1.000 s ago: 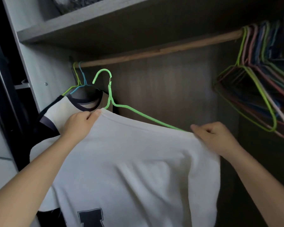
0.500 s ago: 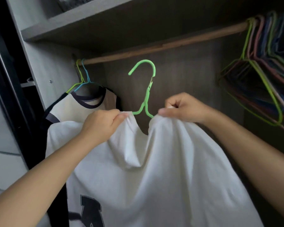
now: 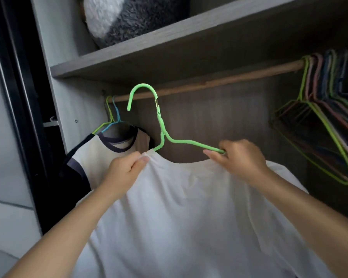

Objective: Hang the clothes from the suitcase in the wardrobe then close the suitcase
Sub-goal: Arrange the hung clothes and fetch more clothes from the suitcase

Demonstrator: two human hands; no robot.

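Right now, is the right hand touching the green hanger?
Touching. The head view shows the right hand with fingers curled round the green hanger arm, above the white shirt.

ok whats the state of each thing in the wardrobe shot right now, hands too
green hanger: held up, hook not on the rail
white t-shirt: partly on the green hanger, right shoulder wire still bare
left hand: pinching the shirt collar
right hand: gripping the hanger's right arm
rail: fixed under the shelf
dark-trimmed shirt: hanging at the rail's left end
spare hangers: bunched on the rail, empty
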